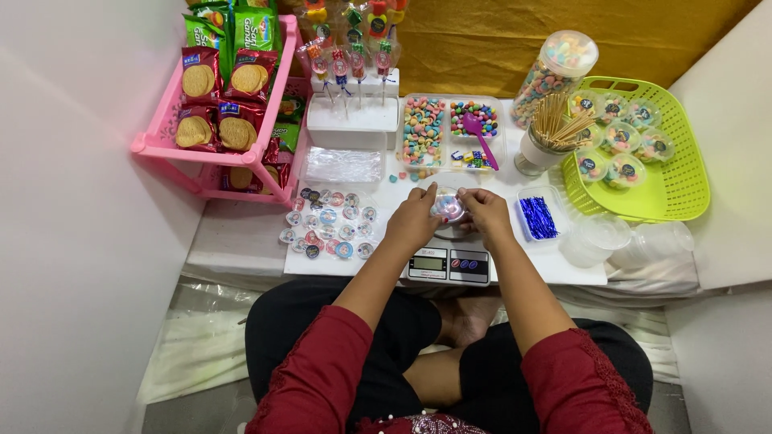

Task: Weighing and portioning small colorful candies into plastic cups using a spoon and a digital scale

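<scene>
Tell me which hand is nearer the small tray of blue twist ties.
Right. The right hand sits just left of the tray of blue twist ties, gripping the small clear cup; the left hand is farther left, beyond the cup.

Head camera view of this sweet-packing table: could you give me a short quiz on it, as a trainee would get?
1. True or false: both hands hold the small clear round plastic cup over the white digital kitchen scale.
2. Which colour is the plastic scoop in the clear sweet tray: A green, B purple, C white?
3. On which side of the person does the pink plastic rack of biscuit packets stand?

Key: 1 true: left hand and right hand both grip it. 2 B. 3 left.
</scene>
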